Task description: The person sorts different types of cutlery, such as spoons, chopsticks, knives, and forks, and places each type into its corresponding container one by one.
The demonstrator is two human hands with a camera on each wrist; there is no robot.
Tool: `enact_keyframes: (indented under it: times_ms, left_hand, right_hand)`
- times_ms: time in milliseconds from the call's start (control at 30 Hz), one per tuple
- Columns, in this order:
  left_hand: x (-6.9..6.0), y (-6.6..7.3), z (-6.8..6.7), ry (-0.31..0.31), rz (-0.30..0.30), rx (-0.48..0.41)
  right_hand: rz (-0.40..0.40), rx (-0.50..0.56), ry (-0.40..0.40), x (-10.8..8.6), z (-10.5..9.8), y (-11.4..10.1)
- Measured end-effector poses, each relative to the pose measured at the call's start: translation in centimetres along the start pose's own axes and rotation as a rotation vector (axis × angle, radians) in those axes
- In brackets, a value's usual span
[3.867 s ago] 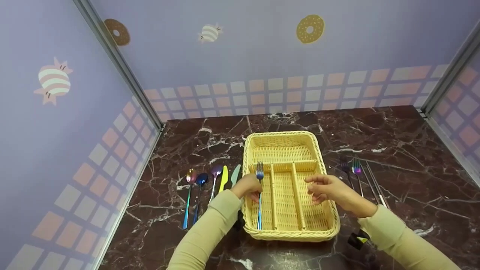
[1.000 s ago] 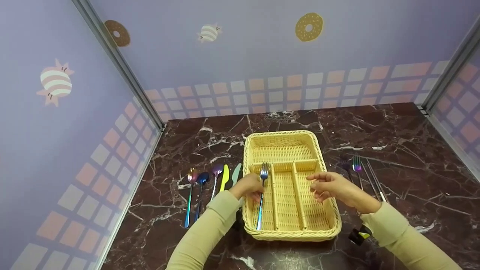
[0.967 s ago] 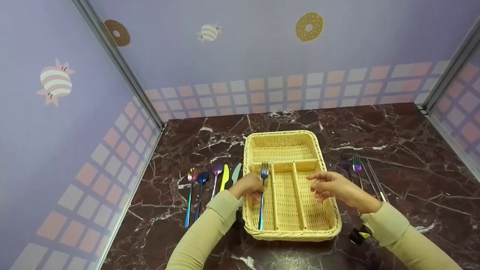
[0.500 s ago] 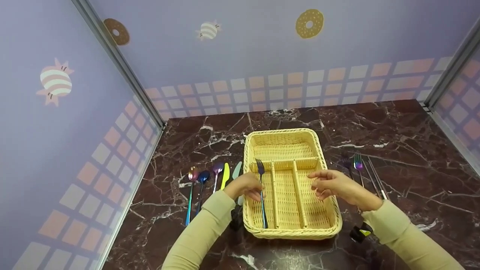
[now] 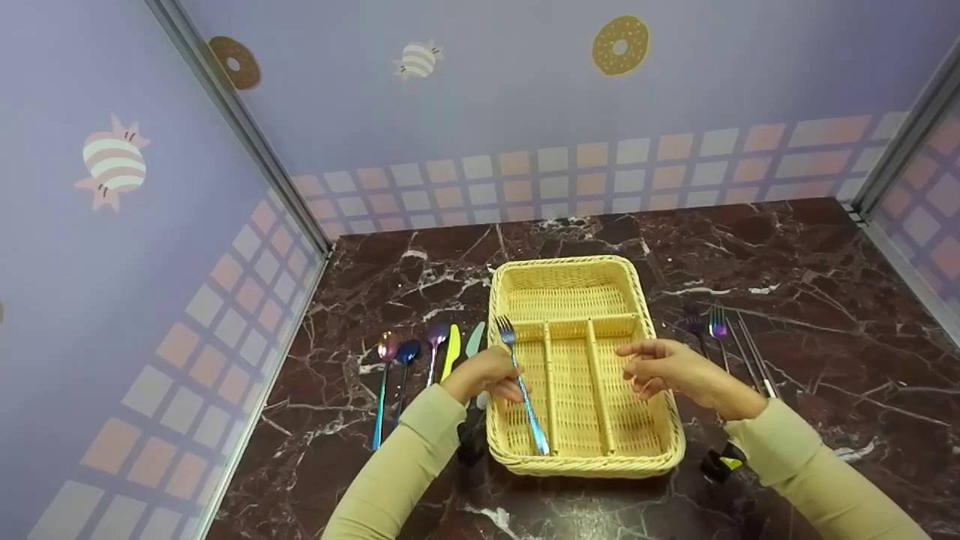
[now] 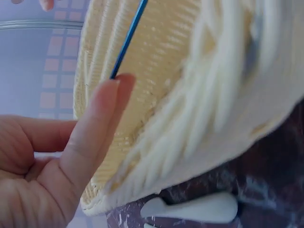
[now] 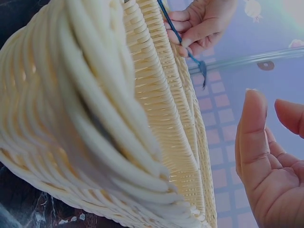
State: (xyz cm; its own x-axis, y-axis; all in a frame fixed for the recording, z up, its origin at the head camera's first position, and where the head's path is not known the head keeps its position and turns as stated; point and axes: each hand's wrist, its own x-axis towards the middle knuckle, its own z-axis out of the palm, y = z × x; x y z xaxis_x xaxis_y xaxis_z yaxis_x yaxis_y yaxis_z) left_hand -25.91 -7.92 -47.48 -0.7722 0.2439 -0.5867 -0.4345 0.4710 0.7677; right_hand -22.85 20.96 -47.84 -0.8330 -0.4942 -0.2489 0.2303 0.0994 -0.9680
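Note:
A shiny blue fork (image 5: 528, 405) is pinched between the thumb and fingers of my left hand (image 5: 491, 373), over the left long compartment of the yellow wicker basket (image 5: 583, 471). Its tines point away and lean left, while the handle's end lies near the left divider. The left wrist view shows the fork's handle (image 6: 127, 42) at the fingertips of the left hand (image 6: 71, 156). Above the basket's right compartment hovers my right hand (image 5: 664, 371), fingers loosely bent and holding nothing; the right wrist view shows thumb and fingers of the right hand (image 7: 270, 166) apart.
Left of the basket lie several spoons (image 5: 409, 352), a yellow knife (image 5: 452, 346) and a pale green knife (image 5: 475, 339). On its right are a dark fork (image 5: 695, 324), a rainbow fork (image 5: 718, 324) and chopsticks (image 5: 756, 358). Patterned walls (image 5: 555, 112) enclose the marble table (image 5: 360, 277).
The fork in my left hand has tilted: its tines have swung left and its handle's end right. My left hand has shifted slightly left. The right hand stays nearly still.

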Motion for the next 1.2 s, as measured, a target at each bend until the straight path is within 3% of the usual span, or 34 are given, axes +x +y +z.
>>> enact_keyframes:
  times_ms: [167, 367, 533, 800, 1067, 1200]
  left_hand:
    - [-0.1, 0.0, 0.8, -0.028, -0.022, -0.151]
    - [0.2, -0.3, 1.2, -0.049, -0.072, -0.181]
    - [0.5, -0.6, 0.9, -0.014, -0.079, -0.160]
    - [0.5, -0.7, 1.1, -0.027, -0.073, -0.141]
    - [0.5, -0.6, 1.1, 0.011, -0.014, -0.008]
    - [0.3, -0.4, 1.2, 0.019, -0.015, 0.017]
  right_hand:
    - [0.005, -0.009, 0.005, 0.0, 0.0, 0.0]
    - [0.010, -0.012, 0.005, 0.2, 0.1, 0.1]
    - [0.009, -0.005, -0.003, 0.1, 0.0, 0.2]
    - [0.002, 0.004, -0.009, 0.0, 0.0, 0.3]
    - [-0.001, 0.010, -0.021, 0.0, 0.1, 0.2]
    - [-0.006, 0.013, -0.027, 0.1, 0.2, 0.3]
